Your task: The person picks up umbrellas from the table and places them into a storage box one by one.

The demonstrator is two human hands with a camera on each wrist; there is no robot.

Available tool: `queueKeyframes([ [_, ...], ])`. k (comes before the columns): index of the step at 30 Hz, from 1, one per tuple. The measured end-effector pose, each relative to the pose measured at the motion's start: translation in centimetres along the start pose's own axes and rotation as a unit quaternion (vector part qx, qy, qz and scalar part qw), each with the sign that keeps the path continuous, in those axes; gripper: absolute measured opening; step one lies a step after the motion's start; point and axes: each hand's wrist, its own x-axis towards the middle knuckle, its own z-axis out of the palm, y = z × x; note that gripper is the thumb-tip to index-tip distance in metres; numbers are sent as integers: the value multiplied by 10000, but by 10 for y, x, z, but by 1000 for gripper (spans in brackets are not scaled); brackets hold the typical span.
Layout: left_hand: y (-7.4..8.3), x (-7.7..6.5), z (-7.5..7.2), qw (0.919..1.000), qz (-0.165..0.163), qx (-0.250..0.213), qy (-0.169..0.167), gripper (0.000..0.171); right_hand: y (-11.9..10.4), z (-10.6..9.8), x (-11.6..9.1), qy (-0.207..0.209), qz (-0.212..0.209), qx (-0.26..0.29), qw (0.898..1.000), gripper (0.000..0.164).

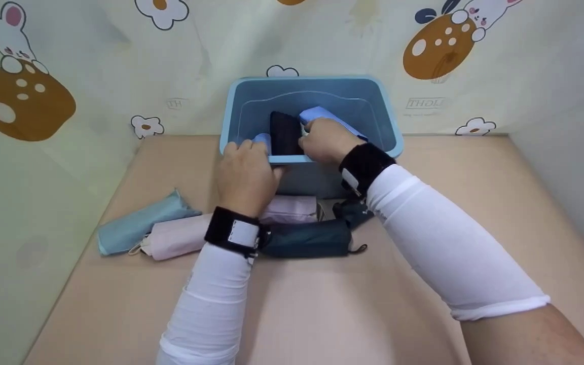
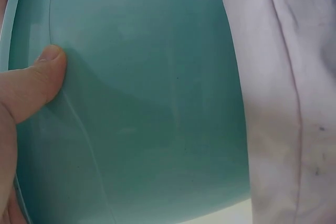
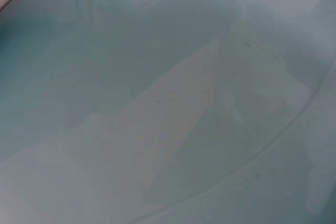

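Observation:
A blue plastic bin (image 1: 312, 85) stands against the back wall. My left hand (image 1: 246, 175) grips its front rim, fingers over the edge; in the left wrist view the thumb (image 2: 44, 77) presses the outer wall. My right hand (image 1: 328, 139) reaches over the rim into the bin, its fingertips hidden. Beside it lie a black folded umbrella (image 1: 285, 134) and a bright blue folded umbrella (image 1: 330, 117). Another light blue piece (image 1: 262, 138) shows behind the left fingers. Whether the right fingers hold anything is not visible. The right wrist view shows mostly the bin's smooth wall (image 3: 157, 103).
In front of the bin lie several folded umbrellas: light blue (image 1: 142, 223), pale pink (image 1: 178, 237), dark teal (image 1: 306, 239), pale lilac (image 1: 292, 209) and a dark one (image 1: 354, 212) partly under the right forearm. Patterned cloth walls (image 1: 211, 61) enclose the tan table (image 1: 312, 314).

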Motion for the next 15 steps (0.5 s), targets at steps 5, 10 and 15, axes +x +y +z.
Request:
queueKeyframes([
  [5, 1, 1, 0, 10000, 0, -57, 18, 47, 2, 1, -5, 510, -86, 324, 9981, 53],
  [10, 1, 1, 2, 10000, -30, -75, -47, 46, 10, 6, -16, 1556, -753, 1005, 9798, 44],
  [15, 0, 1, 3, 9999, -67, -54, -108, 45, 35, 5, -32, 2803, -1624, 1775, 9293, 34],
])
